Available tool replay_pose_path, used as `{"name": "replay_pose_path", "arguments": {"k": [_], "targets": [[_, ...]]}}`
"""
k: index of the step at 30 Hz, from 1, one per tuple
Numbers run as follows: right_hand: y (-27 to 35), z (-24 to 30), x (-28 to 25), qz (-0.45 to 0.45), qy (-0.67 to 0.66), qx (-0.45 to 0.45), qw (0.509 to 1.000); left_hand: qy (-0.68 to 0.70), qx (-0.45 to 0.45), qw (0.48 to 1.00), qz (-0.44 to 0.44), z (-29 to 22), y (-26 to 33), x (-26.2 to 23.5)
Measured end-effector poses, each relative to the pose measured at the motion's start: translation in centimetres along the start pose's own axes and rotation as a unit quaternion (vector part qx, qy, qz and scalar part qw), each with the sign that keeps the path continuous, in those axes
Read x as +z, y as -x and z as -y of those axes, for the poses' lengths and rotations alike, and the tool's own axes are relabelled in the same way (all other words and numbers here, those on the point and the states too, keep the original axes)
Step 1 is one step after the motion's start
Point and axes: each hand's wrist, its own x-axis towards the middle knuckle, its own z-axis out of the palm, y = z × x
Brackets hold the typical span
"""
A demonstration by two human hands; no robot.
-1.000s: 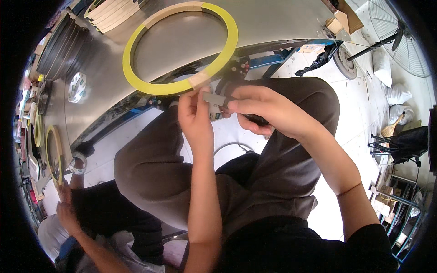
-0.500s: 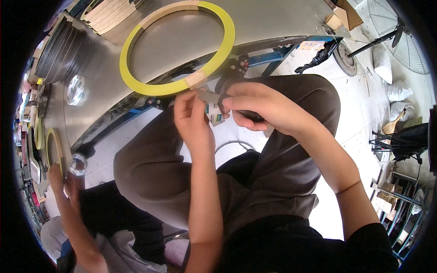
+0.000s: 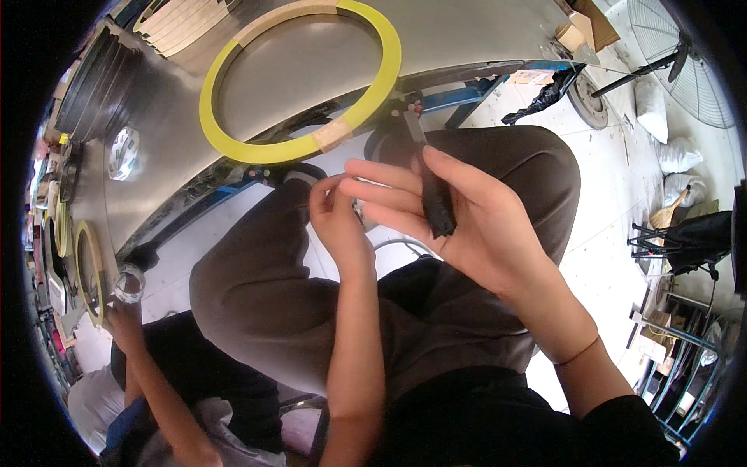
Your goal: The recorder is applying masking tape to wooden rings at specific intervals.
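Over my lap, my right hand is turned palm up with its long fingers stretched out. Across it lies a flat-bladed knife with a black wrapped handle, held against the thumb side. Its grey blade points away toward the table edge. My left hand is closed in a pinch, close to the right fingertips. A small pale piece shows beside its fingers, mostly hidden, so what it grips is unclear. Just beyond both hands, a yellow ring with tan sections lies on the metal table, overhanging the near edge.
The metal table curves across the top. Stacked pale rings, dark rings and a clear tape roll are at left. A co-worker's hand is by another ring. A fan stands far right.
My right hand has drawn back from the left and opened its fingers, turning the knife so its blade points away. The printed piece between my hands is now mostly hidden. The co-worker's hand has shifted.
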Motion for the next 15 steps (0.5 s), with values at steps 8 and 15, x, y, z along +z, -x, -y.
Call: {"name": "replay_pose_path", "arguments": {"k": [8,15], "targets": [[-2.7,-1.7,0.9,-0.004,-0.161,-0.026,0.987,-0.017,-0.066,0.997,-0.036,-0.7,0.1,0.9],[-3.2,-1.8,-3.1,-0.089,0.010,-0.104,0.991,-0.264,0.064,0.961,0.056,-3.4,2.9,1.2]]}}
